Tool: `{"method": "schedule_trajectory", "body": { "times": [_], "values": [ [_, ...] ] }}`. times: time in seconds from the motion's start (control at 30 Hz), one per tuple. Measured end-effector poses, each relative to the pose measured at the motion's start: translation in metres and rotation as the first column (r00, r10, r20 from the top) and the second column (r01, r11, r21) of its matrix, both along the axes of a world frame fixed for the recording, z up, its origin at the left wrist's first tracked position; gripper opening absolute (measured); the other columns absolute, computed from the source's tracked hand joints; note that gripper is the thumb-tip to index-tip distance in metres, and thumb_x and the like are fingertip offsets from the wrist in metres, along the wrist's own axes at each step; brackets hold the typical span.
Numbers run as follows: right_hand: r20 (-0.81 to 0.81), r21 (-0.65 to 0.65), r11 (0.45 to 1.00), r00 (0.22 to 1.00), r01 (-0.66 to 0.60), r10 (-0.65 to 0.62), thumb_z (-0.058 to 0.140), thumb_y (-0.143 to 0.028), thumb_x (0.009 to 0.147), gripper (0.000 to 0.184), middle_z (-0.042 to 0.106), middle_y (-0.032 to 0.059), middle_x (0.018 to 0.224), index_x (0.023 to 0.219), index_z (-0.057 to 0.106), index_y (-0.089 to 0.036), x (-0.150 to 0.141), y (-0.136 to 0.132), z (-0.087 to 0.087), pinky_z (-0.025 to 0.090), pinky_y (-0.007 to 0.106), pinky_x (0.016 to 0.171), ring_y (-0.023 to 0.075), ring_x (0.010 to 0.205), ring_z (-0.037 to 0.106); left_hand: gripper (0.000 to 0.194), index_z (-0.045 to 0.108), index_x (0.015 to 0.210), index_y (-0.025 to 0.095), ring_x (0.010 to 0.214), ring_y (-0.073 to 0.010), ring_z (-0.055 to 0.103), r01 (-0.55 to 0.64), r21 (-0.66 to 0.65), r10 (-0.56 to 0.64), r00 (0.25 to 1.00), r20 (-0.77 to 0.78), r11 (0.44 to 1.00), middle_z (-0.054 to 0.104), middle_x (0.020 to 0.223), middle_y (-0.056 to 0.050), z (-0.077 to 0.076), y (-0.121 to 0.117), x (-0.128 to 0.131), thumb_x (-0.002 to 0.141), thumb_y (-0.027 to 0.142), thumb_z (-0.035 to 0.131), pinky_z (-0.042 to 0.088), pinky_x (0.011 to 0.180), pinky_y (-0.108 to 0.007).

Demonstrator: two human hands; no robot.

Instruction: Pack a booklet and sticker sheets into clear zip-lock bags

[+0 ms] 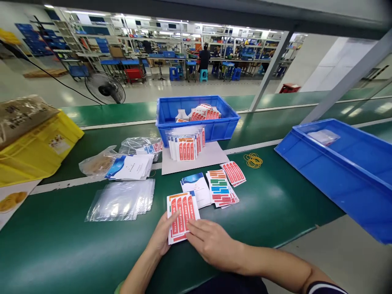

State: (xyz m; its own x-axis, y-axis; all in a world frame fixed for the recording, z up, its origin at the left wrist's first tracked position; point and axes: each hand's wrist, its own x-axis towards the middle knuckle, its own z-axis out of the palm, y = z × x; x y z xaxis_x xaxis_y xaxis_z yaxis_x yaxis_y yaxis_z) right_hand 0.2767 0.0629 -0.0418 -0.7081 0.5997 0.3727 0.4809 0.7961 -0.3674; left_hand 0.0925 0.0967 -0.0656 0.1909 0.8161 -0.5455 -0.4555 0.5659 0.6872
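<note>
My left hand [161, 236] grips a small stack of label sheets [183, 204] from its left side, thumb on top. The uppermost sheet carries red labels with white lettering. My right hand [214, 244] has its fingers together on the lower right edge of the same stack. Just beyond lie a pile of white and blue booklets [197, 188], a pile of multicoloured label sheets [219, 188] and a pile of red label sheets [234, 173]. On the left are clear plastic bags [124, 200], and above them more white and blue booklets [134, 167].
Packed label sets [185, 148] stand on a sheet of card [171, 166] against a blue bin [199, 132], which holds more. Yellow rubber bands [253, 160] lie near a second blue bin [330, 159]. A yellow crate [58, 143] stands left, and a fan [105, 87] stands beyond the bench.
</note>
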Motion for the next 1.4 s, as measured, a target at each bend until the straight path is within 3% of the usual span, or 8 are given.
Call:
{"method": "schedule_trajectory", "body": {
  "times": [0.2, 0.33, 0.53, 0.67, 0.73, 0.8, 1.1, 1.4],
  "values": [
    [-0.198, -0.151, 0.985, 0.974, 0.085, -0.115, 0.055, -0.027, 0.086, 0.054, 0.050, 0.0090, 0.135, 0.137, 0.038, -0.021, 0.003, 0.018, 0.018, 0.039, 0.040, 0.106, 0.0224, 0.127, 0.043, 0.025, 0.069, 0.092, 0.017, 0.081, -0.0236, 0.065, 0.273, 0.251, -0.161, 0.906, -0.391, 0.929, 0.072, 0.085, -0.006, 0.043, -0.006, -0.039, 0.068, 0.011, 0.069, 0.048, 0.076, -0.026],
    [-0.292, -0.469, 0.883, 0.944, -0.005, -0.150, 0.064, -0.028, 0.079, 0.074, 0.046, 0.0079, 0.138, 0.142, 0.025, -0.024, -0.012, 0.035, -0.004, 0.036, 0.042, 0.107, 0.0226, 0.128, 0.042, 0.011, 0.070, 0.076, 0.025, 0.070, -0.0232, 0.058, 0.519, 0.285, -0.203, 0.694, -0.691, 0.806, 0.067, 0.071, -0.004, 0.061, -0.016, -0.048, 0.072, 0.016, 0.066, 0.040, 0.068, -0.024],
    [-0.422, -0.681, 0.723, 0.868, -0.114, -0.261, 0.058, -0.024, 0.083, 0.049, 0.069, 0.0011, 0.106, 0.130, 0.044, -0.027, -0.045, 0.030, -0.042, 0.052, 0.034, 0.087, 0.0177, 0.091, 0.066, 0.004, 0.069, 0.073, 0.025, 0.067, -0.0215, 0.056, 0.648, 0.277, -0.124, 0.502, -0.856, 0.710, 0.065, 0.071, -0.003, 0.067, -0.012, -0.057, 0.069, 0.025, 0.069, 0.035, 0.064, -0.025],
    [-0.440, -0.682, 0.725, 0.847, -0.098, -0.300, 0.057, -0.021, 0.083, 0.058, 0.071, 0.0004, 0.102, 0.137, 0.035, -0.027, -0.044, 0.024, -0.047, 0.051, 0.034, 0.089, 0.0177, 0.092, 0.067, 0.017, 0.063, 0.080, 0.023, 0.073, -0.0228, 0.058, 0.464, 0.252, 0.176, 0.201, -0.964, 0.849, 0.066, 0.078, -0.004, 0.058, 0.006, -0.097, 0.076, 0.040, 0.061, 0.037, 0.065, -0.026],
    [-0.459, -0.670, 0.733, 0.842, -0.119, -0.283, 0.056, -0.019, 0.083, 0.064, 0.072, 0.0001, 0.101, 0.140, 0.026, -0.026, -0.044, 0.022, -0.050, 0.048, 0.035, 0.094, 0.0173, 0.095, 0.066, 0.020, 0.060, 0.084, 0.022, 0.074, -0.0253, 0.059, 0.370, 0.153, 0.186, -0.055, -0.981, 0.916, 0.065, 0.084, -0.007, 0.043, 0.014, -0.113, 0.075, 0.040, 0.060, 0.036, 0.063, -0.028],
    [-0.470, -0.643, 0.752, 0.851, -0.146, -0.236, 0.056, -0.018, 0.083, 0.063, 0.072, -0.0004, 0.101, 0.139, 0.028, -0.026, -0.045, 0.021, -0.053, 0.048, 0.035, 0.094, 0.0172, 0.096, 0.066, 0.014, 0.058, 0.079, 0.022, 0.073, -0.0255, 0.059, 0.344, 0.078, 0.137, -0.153, -0.979, 0.936, 0.063, 0.087, -0.008, 0.025, 0.019, -0.119, 0.074, 0.034, 0.060, 0.036, 0.062, -0.028],
    [-0.348, -0.641, 0.767, 0.879, 0.031, -0.326, 0.053, -0.024, 0.085, 0.021, 0.068, 0.0032, 0.096, 0.105, 0.059, -0.021, -0.050, 0.021, -0.055, 0.050, 0.025, 0.073, 0.0169, 0.082, 0.065, 0.017, 0.047, 0.060, 0.021, 0.059, -0.0199, 0.053, 0.281, 0.077, 0.109, -0.101, -0.989, 0.957, 0.053, 0.060, -0.002, 0.000, 0.022, -0.125, 0.077, 0.022, 0.045, 0.031, 0.056, -0.027],
    [-0.449, -0.766, 0.637, 0.782, -0.087, -0.433, 0.049, -0.028, 0.089, 0.066, 0.055, 0.0099, 0.128, 0.145, 0.014, -0.023, -0.049, 0.027, -0.056, 0.051, 0.031, 0.086, 0.0199, 0.103, 0.061, 0.024, 0.050, 0.075, 0.020, 0.049, -0.0126, 0.054, 0.423, 0.193, 0.018, 0.383, -0.924, 0.885, 0.052, 0.058, 0.005, 0.032, 0.021, -0.116, 0.084, 0.041, 0.042, 0.040, 0.049, -0.022]
  ]
}}
